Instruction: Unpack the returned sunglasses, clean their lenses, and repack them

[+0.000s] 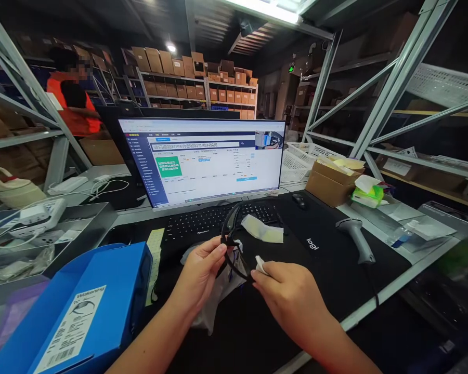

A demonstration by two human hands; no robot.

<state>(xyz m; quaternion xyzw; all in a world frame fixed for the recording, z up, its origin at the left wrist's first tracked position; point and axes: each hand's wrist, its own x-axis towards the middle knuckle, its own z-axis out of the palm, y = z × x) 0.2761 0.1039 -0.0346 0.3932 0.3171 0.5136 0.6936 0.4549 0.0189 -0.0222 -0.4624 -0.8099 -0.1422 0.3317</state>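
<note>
Black cable (231,224) looped between two hands, just above the tabletop (374,291) in front of the keyboard (203,224).

Left hand (200,270) closed in a fingertip pinch on the cable where the loop crosses itself; right hand (292,298) nipped shut on a small white tag (260,264) at the loop's lower end, other fingers curled in. Probably very light, thin and limp, springy enough to uncoil or snag, so best taken at the crossing or along the cord itself, not by the tag, which looks easy to tear. Under the hands, a clear plastic bag (214,304) lying on the black mat (315,249). Nearby: a pale paper strip (263,228) on the keyboard's edge, a grey scanner (356,236) to the right, a blue box (86,306) at left.
</note>
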